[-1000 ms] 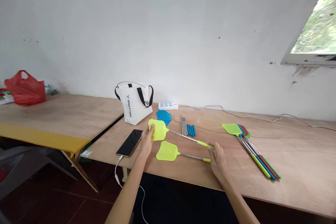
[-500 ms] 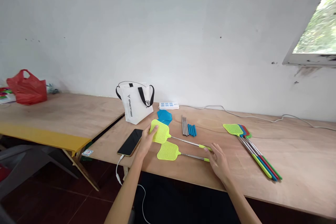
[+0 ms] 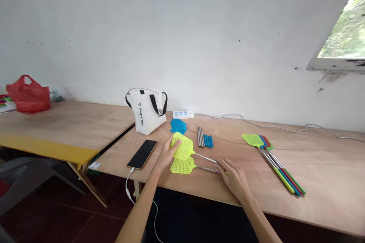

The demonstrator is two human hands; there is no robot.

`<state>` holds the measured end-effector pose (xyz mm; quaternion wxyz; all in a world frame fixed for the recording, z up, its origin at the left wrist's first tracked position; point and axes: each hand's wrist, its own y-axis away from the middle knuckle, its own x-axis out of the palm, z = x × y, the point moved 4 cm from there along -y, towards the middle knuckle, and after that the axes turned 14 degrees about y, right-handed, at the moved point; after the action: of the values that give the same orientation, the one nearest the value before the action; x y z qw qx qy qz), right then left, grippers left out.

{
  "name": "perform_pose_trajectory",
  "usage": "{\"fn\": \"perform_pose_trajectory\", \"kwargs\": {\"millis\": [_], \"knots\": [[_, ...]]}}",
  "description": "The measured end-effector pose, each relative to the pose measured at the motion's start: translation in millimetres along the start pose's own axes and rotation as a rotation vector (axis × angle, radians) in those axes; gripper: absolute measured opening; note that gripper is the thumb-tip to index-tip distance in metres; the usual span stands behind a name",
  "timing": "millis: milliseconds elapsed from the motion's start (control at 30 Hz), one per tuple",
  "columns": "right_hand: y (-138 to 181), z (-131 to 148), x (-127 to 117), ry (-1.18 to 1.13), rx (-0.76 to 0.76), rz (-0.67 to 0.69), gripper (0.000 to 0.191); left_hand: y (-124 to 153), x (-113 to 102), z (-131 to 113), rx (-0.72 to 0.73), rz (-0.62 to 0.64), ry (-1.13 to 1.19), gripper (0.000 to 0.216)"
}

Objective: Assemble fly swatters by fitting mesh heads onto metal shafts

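Note:
Two yellow-green fly swatters lie near the front edge of the wooden table (image 3: 313, 167). My left hand (image 3: 167, 154) pinches the mesh head of the upper swatter (image 3: 185, 147), which overlaps the head of the lower swatter (image 3: 182, 166). My right hand (image 3: 235, 177) is closed over the handle ends of both swatters, whose metal rods run out from under its fingers.
A black phone (image 3: 142, 154) on a white cable lies left of my left hand. Behind stand a white tote bag (image 3: 146, 112), blue swatter heads (image 3: 178, 125), loose rods with blue grips (image 3: 204, 139) and a power strip (image 3: 183, 114). Several assembled swatters (image 3: 270, 159) lie right. A red bag (image 3: 27, 94) sits far left.
The upper swatter has swung right and toward me, its head now overlapping the lower one. Both hands moved inward with it.

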<state>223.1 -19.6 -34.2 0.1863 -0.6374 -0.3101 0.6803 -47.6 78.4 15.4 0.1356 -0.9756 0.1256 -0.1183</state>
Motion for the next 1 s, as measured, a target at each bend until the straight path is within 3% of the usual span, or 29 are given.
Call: {"fn": "perform_pose_trajectory", "kwargs": {"millis": [300, 567, 700, 1000], "knots": [[3, 5, 0, 0.069, -0.031, 0.000, 0.039, 14, 48, 28, -0.209, 0.176, 0.048, 0.051], [-1, 11, -3, -0.023, -0.083, 0.024, 0.036, 10, 39, 27, -0.242, 0.050, 0.101, 0.050], [0, 11, -2, 0.004, -0.100, 0.068, 0.038, 13, 46, 35, -0.211, 0.017, 0.069, 0.050], [5, 7, -1, 0.039, -0.065, 0.060, 0.033, 19, 59, 39, -0.117, 0.060, -0.007, 0.047]]}}
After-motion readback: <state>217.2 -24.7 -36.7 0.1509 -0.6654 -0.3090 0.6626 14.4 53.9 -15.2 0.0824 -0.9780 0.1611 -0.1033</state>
